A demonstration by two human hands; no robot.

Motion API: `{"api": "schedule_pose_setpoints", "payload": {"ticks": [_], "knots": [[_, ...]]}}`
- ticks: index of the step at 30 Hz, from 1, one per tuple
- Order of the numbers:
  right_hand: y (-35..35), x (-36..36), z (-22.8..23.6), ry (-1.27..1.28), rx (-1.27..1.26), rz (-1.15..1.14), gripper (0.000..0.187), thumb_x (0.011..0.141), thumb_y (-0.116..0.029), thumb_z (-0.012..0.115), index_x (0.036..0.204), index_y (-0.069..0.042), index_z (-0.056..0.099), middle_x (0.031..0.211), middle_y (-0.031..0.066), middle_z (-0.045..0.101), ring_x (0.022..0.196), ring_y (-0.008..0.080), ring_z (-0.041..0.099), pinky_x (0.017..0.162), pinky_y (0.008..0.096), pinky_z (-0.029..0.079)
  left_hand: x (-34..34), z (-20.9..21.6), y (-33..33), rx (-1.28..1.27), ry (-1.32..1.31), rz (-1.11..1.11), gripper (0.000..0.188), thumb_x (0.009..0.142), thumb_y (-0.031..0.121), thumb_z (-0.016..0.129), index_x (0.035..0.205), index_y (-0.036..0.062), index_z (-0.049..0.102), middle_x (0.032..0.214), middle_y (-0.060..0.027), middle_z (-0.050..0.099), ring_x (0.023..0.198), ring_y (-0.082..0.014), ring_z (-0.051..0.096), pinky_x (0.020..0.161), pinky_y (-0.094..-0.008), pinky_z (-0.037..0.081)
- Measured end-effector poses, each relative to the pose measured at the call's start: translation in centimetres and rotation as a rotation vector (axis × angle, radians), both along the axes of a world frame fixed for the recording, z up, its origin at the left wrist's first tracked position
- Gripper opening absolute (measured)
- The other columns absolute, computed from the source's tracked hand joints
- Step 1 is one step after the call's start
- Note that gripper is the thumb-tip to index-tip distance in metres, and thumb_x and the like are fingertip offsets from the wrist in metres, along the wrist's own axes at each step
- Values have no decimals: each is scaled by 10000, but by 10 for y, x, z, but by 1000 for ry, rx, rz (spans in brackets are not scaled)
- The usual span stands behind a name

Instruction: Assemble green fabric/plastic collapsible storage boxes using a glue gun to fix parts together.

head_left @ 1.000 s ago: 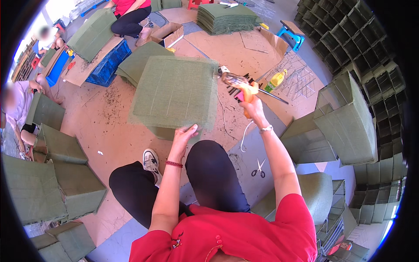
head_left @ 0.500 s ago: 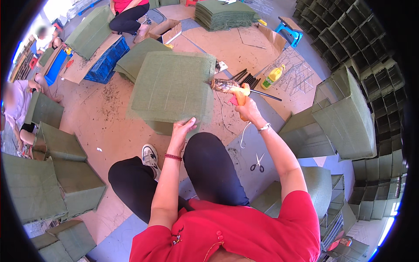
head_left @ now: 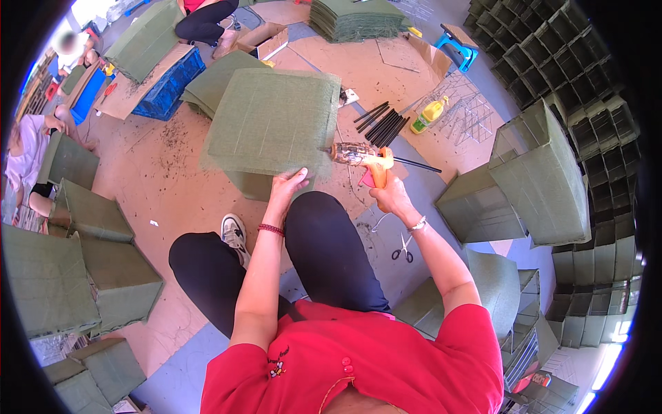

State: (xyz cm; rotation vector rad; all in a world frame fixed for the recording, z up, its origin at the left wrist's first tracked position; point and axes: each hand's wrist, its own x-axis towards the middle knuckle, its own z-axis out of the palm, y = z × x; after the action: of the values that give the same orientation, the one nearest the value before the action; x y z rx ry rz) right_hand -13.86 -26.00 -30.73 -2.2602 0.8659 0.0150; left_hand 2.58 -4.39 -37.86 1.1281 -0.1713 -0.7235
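Left hand (head_left: 289, 185) pinches a green panel (head_left: 271, 121) by its near edge over cardboard flooring (head_left: 181, 200), apparently to steady it.
Right hand (head_left: 393, 196) grips an orange glue gun (head_left: 378, 163), nozzle at the panel's right edge; black sticks (head_left: 387, 130) lie within reach.

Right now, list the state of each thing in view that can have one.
Green panel: held at its near edge by the left hand
Orange glue gun: gripped in the right hand, black stick protruding behind
Scissors: lying, blades parted
Loose black sticks: lying clustered
Yellow bottle: standing
Cardboard box: open-topped
Blue stool: upright
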Motion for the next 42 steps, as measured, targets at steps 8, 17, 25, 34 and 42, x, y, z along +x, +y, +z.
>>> {"api": "schedule_pose_setpoints", "payload": {"ticks": [8,17,25,34,42], "knots": [[18,-15,5,-36,-21,-9,501,656,-208,641,1063,47,499,858,275,623,839,406,617,758,433,484,1,-7,-1,-2,-29,0,328,825,208,672,1034,-40,625,992,-90,644,891,-156,613,762,-278,504],[20,-19,10,-10,-8,-13,449,660,-219,646,1008,33,514,850,251,626,824,387,621,744,430,483,2,-13,-1,-26,36,-14,268,831,120,657,1046,-32,607,1005,-77,629,895,-159,612,749,-275,505],[13,-35,-1,-35,83,52,459,641,-207,662,1007,30,520,833,231,626,807,363,626,730,402,483,6,-20,-3,7,-26,-20,333,832,219,671,1040,-38,629,989,-89,646,877,-149,612,758,-271,506],[-1,-13,-18,-117,112,-63,430,631,-199,676,965,35,539,773,178,606,741,292,604,687,365,473,1,-17,-8,-19,-57,-8,321,830,219,673,1027,-32,641,983,-82,647,872,-141,608,744,-276,513],[-16,29,-24,-174,48,-119,428,634,-213,676,956,43,556,771,185,626,743,290,623,698,377,477,-1,-20,-6,9,-118,22,307,837,224,659,998,-38,656,924,-78,664,800,-121,612,713,-255,503]]}}
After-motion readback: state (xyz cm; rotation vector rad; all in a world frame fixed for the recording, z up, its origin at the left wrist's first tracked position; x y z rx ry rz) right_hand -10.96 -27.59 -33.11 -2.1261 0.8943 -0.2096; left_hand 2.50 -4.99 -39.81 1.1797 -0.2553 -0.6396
